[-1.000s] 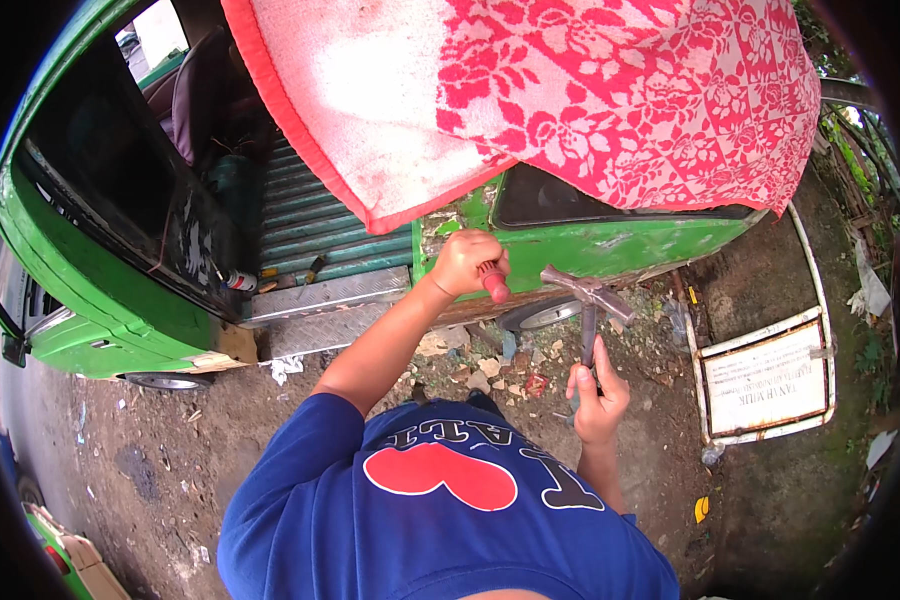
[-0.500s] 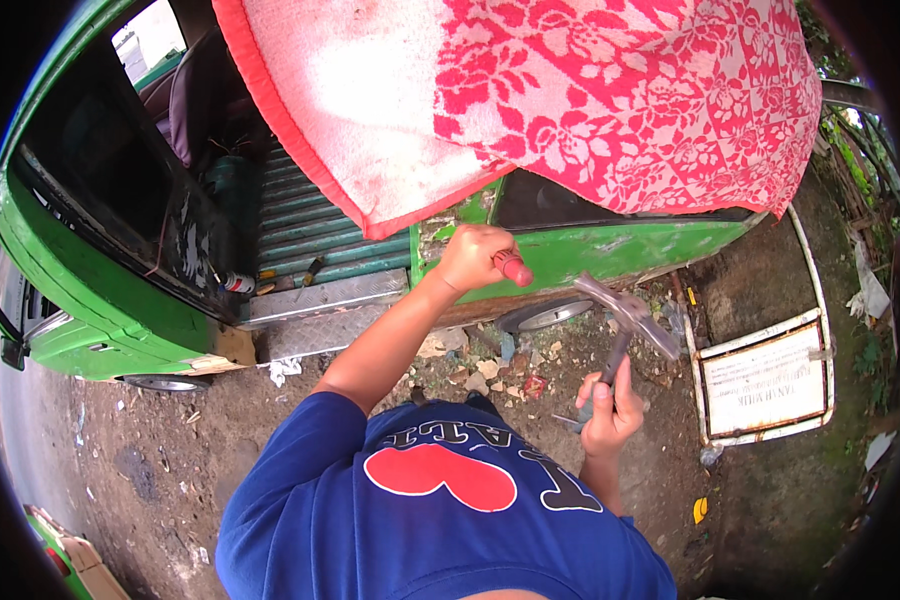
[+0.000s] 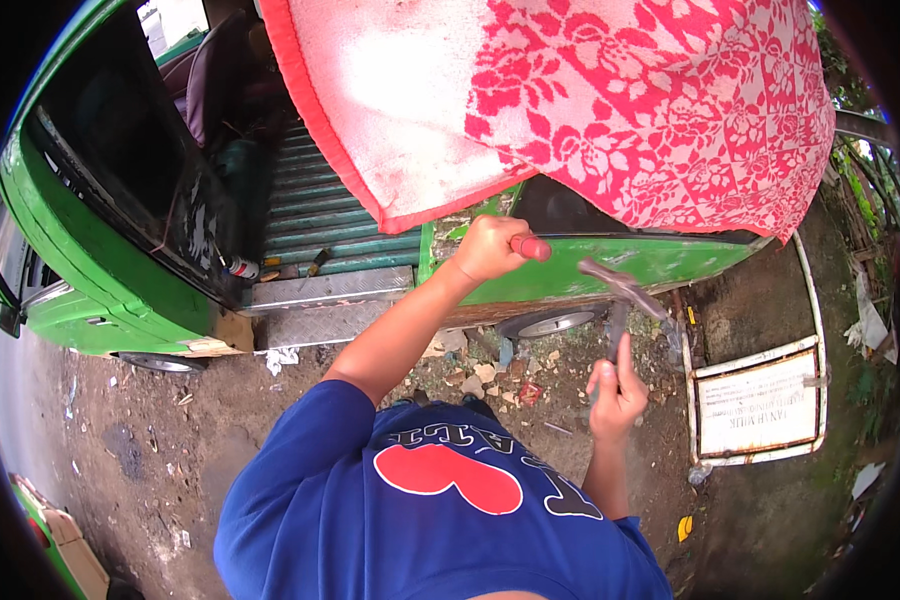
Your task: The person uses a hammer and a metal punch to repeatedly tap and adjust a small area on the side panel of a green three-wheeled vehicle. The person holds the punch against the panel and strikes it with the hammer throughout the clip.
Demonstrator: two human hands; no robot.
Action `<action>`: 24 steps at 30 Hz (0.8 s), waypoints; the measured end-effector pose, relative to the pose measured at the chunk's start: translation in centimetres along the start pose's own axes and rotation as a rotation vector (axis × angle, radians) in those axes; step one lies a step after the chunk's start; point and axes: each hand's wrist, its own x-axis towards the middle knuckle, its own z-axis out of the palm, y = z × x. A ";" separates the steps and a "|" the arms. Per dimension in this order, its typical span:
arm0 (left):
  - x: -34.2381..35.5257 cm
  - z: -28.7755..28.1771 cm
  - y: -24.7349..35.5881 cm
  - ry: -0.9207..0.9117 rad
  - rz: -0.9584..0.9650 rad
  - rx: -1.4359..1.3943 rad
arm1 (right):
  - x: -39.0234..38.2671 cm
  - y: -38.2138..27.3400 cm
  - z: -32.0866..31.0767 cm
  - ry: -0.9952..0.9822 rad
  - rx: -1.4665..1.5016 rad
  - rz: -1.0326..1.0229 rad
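Note:
My left hand (image 3: 491, 248) is closed around a tool with a red handle (image 3: 532, 247), held up against the door pillar (image 3: 460, 232) of a green van. The tool's working end is hidden behind my fist, so its kind does not show. In my right hand (image 3: 618, 398) is a claw hammer (image 3: 625, 287), gripped by its dark handle. Its metal head is raised to the right of the red handle, a short gap apart. On the pillar the green paint is chipped and worn.
A pink-and-white floral towel (image 3: 590, 120) hangs over the van's roof and side. The open doorway shows a ribbed floor (image 3: 315, 190) and a metal step (image 3: 330, 285). Rubble (image 3: 485, 372) litters the ground below. A framed white sign (image 3: 758, 402) leans or lies at right.
The hammer has shifted slightly up, and its head is turned a little. My left hand and the red handle sit a bit farther right in view, which has itself shifted.

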 end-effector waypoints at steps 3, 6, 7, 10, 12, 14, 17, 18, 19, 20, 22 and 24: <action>0.0 0.3 0.3 -0.031 0.026 0.015 | -0.2 -0.6 -0.1 0.080 0.125 -0.046; 0.0 0.5 0.3 -0.049 -0.034 0.033 | 0.5 -0.5 1.1 -0.135 -0.157 0.024; -0.1 0.6 0.3 -0.048 -0.066 0.035 | 0.5 -0.1 1.4 -0.092 -0.079 0.072; -1.0 0.6 0.1 -0.047 0.003 0.056 | -0.2 0.2 0.1 0.063 0.072 0.141; -1.6 0.6 0.6 -0.072 0.034 0.061 | -0.5 0.1 -0.7 0.115 0.093 0.141; -1.6 0.6 0.8 -0.073 0.069 0.057 | -0.6 0.0 -1.0 0.139 0.097 0.161; -1.3 0.6 1.1 -0.065 0.116 0.058 | -0.9 0.2 -0.9 0.122 0.122 0.172; -1.2 0.5 1.1 -0.060 0.131 0.061 | -1.0 0.3 -0.8 0.119 0.118 0.177; -1.2 0.5 1.0 -0.059 0.125 0.068 | -1.0 0.3 -0.8 0.116 0.114 0.183; -1.1 0.4 1.0 -0.060 0.123 0.076 | -1.0 0.3 -0.7 0.116 0.111 0.187; -1.0 0.3 0.8 -0.065 0.123 0.093 | -1.0 0.1 -0.4 0.104 0.114 0.213; -0.8 0.4 0.8 -0.074 0.131 0.106 | -1.1 0.2 -0.5 0.084 0.128 0.236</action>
